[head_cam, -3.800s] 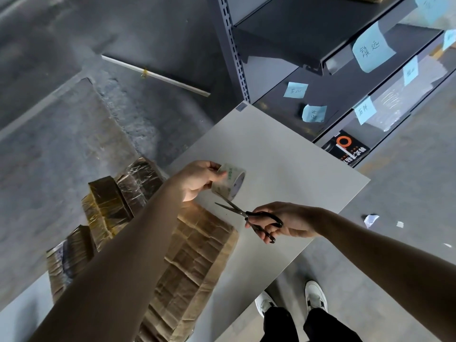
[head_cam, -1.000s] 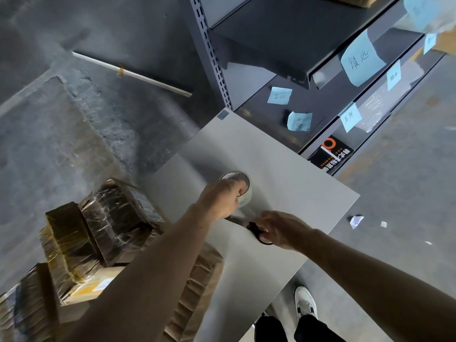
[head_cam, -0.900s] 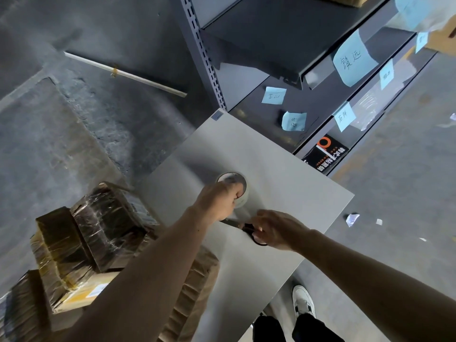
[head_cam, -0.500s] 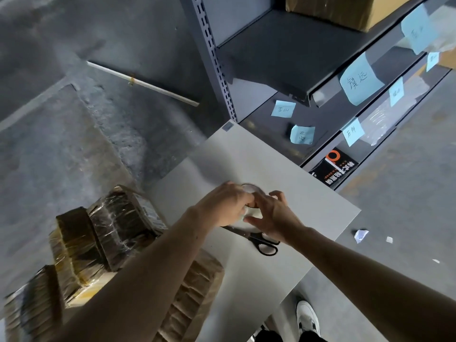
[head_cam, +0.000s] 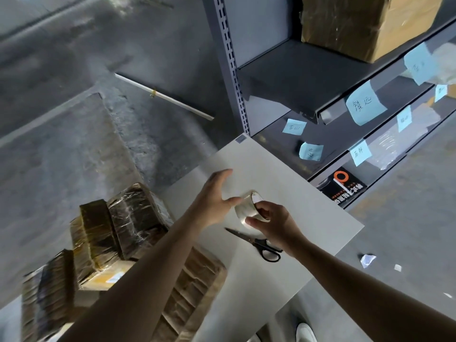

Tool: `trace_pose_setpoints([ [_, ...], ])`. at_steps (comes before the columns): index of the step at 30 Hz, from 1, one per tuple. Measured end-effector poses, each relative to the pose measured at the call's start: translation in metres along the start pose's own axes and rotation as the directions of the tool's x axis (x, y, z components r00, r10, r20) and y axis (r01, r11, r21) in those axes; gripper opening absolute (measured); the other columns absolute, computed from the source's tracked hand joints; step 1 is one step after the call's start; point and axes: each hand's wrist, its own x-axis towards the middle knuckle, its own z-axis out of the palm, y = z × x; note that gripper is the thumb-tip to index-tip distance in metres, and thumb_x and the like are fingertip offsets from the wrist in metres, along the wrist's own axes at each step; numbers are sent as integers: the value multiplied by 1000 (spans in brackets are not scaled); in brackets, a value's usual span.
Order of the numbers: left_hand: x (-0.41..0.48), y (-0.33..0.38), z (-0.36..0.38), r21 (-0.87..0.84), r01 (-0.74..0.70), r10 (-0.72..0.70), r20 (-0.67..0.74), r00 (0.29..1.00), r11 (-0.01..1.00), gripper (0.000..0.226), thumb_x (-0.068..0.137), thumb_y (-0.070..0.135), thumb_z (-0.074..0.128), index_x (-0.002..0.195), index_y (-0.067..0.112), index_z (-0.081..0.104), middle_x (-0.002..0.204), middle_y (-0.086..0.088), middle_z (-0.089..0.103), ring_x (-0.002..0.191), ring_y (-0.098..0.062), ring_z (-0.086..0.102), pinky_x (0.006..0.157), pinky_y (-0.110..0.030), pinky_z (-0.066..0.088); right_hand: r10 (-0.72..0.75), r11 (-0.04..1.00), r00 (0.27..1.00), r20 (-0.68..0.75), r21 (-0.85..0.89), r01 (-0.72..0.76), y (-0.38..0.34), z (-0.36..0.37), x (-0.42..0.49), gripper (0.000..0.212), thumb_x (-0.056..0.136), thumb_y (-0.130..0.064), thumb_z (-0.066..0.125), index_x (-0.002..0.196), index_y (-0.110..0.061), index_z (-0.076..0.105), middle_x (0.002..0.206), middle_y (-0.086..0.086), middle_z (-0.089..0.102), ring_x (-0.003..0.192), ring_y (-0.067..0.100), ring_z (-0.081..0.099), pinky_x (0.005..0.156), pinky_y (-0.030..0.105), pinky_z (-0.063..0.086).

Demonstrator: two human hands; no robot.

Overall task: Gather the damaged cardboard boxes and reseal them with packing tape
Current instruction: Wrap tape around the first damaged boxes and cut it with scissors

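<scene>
Above the table, the right hand grasps a packing tape roll in curled fingers. The left hand is spread and released beside it. Cardboard boxes sit left on the table. The tape end is probably best found by thumbnail and peeled slowly.

A grey steel rack occupies the upper right of the frame. Blue notes with handwriting are stuck to its shelf edges; two more lie on the bottom shelf. A black and orange pack sits at the rack's lower edge. A pale table top fills the centre. A white rod lies on the concrete floor, upper centre. Paper scraps lie at right. A white shoe shows at the bottom edge.
</scene>
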Motion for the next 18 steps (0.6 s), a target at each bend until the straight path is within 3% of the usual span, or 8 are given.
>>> trace_pose_setpoints([
  [2, -5, -3, 2, -37, 132, -125, 136, 983, 991, 70, 87, 29, 74, 148, 23, 39, 140, 12, 47, 130, -4, 44, 111, -30, 36, -5, 999, 1000, 29, 51, 4, 1, 0, -5, 29, 77, -23, 77, 70, -11, 51, 60, -8, 36, 61, 10, 34, 61, 31, 28],
  [4, -9, -3, 5, -113, 156, -136, 171, 976, 981, 64, 88, 25, 74, 145, 19, 46, 137, 7, 55, 124, -7, 52, 110, -33, 42, -12, 996, 998, 56, 90, 7, 0, 1, -11, 28, 74, -30, 75, 74, -11, 56, 64, -3, 40, 65, 11, 38, 64, 31, 30],
  [7, -15, 3, 10, -140, 107, -93, 100, 991, 984, 43, 89, 17, 72, 131, 13, 61, 119, 0, 68, 107, -11, 65, 94, -24, 52, -19, 994, 997, 77, 105, 11, -1, 2, -19, 33, 71, -37, 74, 80, -8, 61, 69, 6, 48, 67, 12, 42, 65, 31, 35],
  [10, -19, 10, 10, -117, 95, -91, 39, 995, 989, 35, 89, 20, 72, 123, 15, 67, 108, 3, 69, 93, -8, 65, 80, -16, 51, -9, 990, 994, 109, 144, -7, -4, 2, -26, 27, 78, -24, 77, 84, -3, 61, 73, 13, 51, 69, 13, 45, 62, 25, 40],
  [14, -22, 12, 2, -59, 147, -140, 109, 984, 987, 38, 91, 36, 69, 127, 23, 64, 124, 11, 59, 112, -4, 57, 100, -29, 48, -14, 986, 987, 157, 166, -13, -7, -2, -33, 24, 79, -25, 76, 92, -9, 65, 88, 21, 64, 78, 17, 56, 70, 28, 45],
  [18, -30, 9, -1, -106, 95, -81, 133, 988, 990, 21, 90, 30, 71, 109, 19, 74, 100, 11, 73, 95, -3, 67, 95, -34, 54, 2, 992, 980, 199, 125, -28, -11, -6, -36, 23, 87, -10, 71, 109, -11, 65, 99, 8, 71, 93, 17, 67, 82, 28, 52],
])
